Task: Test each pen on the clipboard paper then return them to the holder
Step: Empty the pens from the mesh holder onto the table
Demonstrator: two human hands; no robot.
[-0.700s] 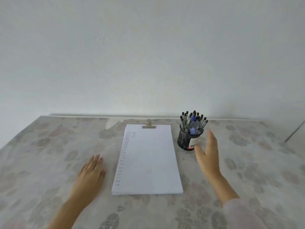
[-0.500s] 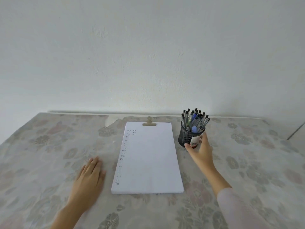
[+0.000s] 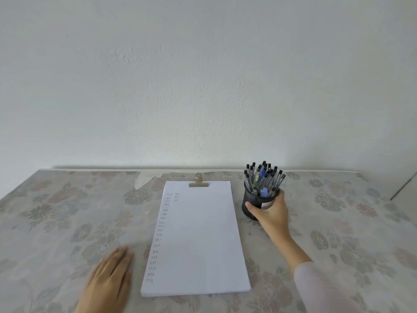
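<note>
Right hand (image 3: 272, 214) around holder (image 3: 251, 198); left hand (image 3: 108, 279) perhaps flat.

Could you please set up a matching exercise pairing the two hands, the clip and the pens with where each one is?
Things:
1. left hand
2. right hand
3. clip
4. pens

Places or states:
a. stand in the holder
b. lies flat on the tablecloth
c. grips the holder
d. sits at the top edge of the paper

Pairs: 1-b, 2-c, 3-d, 4-a
</note>
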